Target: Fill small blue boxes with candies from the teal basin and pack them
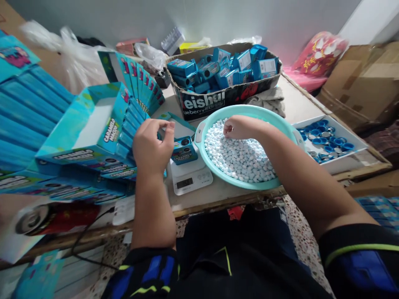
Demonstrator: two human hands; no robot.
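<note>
Over a teal basin (249, 111), right hand (240, 127) in a narrow grip among white tablets (237, 160), left hand (152, 145) narrowly curled beside a blue box (184, 150)

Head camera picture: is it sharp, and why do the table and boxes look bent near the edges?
In the head view, the light is soft and even, with faint shadows and no harsh glare; the wide lens curves the table's wooden edge and stretches the blue display boxes at the left; the white tablets stay fairly sharp.
</note>
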